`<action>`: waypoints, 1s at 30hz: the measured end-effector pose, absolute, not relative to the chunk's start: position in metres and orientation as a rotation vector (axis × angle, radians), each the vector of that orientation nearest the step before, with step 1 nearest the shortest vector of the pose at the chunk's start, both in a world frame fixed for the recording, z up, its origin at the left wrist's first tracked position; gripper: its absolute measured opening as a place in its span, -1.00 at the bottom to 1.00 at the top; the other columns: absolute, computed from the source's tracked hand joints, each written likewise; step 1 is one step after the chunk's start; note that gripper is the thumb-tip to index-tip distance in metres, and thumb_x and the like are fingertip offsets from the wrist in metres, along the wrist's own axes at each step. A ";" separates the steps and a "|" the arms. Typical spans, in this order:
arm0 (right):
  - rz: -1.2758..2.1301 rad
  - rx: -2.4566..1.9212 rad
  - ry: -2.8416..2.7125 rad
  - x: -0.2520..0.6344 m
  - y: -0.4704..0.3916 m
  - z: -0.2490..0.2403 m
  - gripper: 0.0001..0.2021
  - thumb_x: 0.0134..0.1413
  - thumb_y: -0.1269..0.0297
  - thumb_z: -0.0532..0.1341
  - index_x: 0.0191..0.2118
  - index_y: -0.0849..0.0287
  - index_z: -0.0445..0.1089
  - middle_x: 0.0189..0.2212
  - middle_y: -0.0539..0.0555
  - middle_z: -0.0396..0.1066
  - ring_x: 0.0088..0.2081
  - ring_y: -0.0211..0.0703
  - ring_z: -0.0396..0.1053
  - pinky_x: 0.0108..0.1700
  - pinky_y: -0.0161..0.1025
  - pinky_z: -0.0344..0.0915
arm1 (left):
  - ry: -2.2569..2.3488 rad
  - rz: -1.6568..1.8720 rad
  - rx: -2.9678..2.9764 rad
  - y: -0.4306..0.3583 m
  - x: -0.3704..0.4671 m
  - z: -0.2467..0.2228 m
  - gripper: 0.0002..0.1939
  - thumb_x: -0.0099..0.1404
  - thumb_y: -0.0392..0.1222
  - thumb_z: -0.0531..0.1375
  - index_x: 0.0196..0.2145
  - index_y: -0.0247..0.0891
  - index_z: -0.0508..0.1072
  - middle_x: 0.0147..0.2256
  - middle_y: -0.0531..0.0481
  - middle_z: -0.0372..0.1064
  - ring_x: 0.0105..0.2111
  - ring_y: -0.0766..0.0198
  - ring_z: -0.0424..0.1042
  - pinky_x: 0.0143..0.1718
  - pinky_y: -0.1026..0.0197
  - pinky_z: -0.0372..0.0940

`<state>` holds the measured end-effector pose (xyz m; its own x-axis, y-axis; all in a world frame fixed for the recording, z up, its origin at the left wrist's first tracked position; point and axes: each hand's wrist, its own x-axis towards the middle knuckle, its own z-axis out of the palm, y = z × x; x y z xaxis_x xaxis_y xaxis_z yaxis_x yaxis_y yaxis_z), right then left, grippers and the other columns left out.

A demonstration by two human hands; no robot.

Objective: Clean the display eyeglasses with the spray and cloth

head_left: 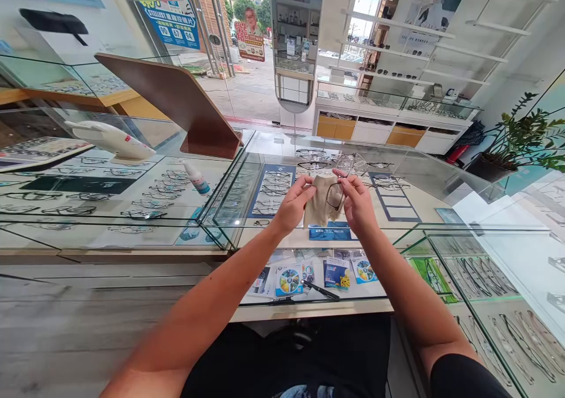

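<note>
A tan cloth (315, 211) hangs from my left hand (299, 201), whose fingers are closed on its upper edge. My right hand (356, 201) pinches a pair of dark-rimmed eyeglasses (328, 199) by the frame. One lens overlaps the cloth, and the two hands are close together above the glass display counter. Part of the eyeglasses is hidden behind the right fingers. Below the hands, a blue printed card (331, 233) lies inside the counter.
Rows of eyeglasses fill the glass cases on both sides. A brown tilted board (168, 98) and a small white bottle (196, 177) stand at left. Leaflets (290, 280) and a black pen (321, 291) lie nearest me. A tall mirror (296, 45) and a potted plant (525, 133) are farther back.
</note>
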<state>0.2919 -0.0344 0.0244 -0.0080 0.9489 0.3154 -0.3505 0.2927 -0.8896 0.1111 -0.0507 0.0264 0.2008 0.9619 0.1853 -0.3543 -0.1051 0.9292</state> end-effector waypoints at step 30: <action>1.313 -0.685 -1.041 0.284 -0.049 0.032 -0.43 -0.22 -0.18 0.68 -0.34 0.04 0.42 -0.36 -0.09 0.48 -0.53 -0.36 0.14 -0.55 -0.32 0.02 | 0.620 1.047 0.952 -0.054 0.123 0.015 -0.15 -0.04 0.06 0.72 0.08 -0.31 0.50 -0.23 -0.06 0.67 -0.25 0.21 0.63 -0.11 0.17 0.45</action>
